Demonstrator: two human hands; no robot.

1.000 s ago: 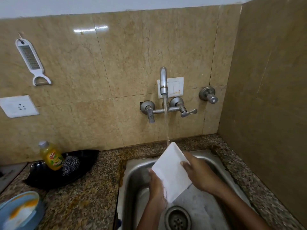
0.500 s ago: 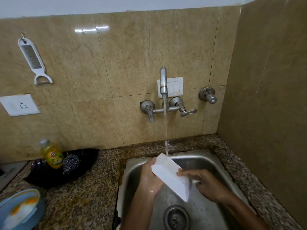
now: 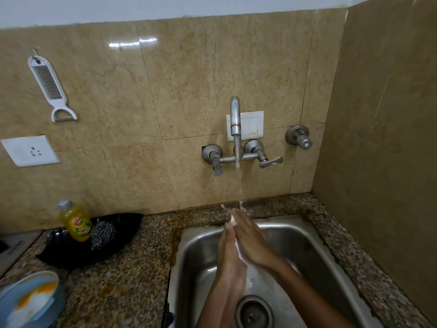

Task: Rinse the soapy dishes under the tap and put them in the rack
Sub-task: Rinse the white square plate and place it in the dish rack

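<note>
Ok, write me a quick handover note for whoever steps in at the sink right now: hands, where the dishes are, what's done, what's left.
Left hand and right hand: flat palms pressed on either side of the white plate, held edge-on over the sink.
Tap is running; water lands at the fingertips and the plate's top edge.
Done: plate is under the stream, rinse in progress.
Left: finish rinsing, rack it. No rack in view. A blue dish with orange residue waits on the counter, lower left.
</note>
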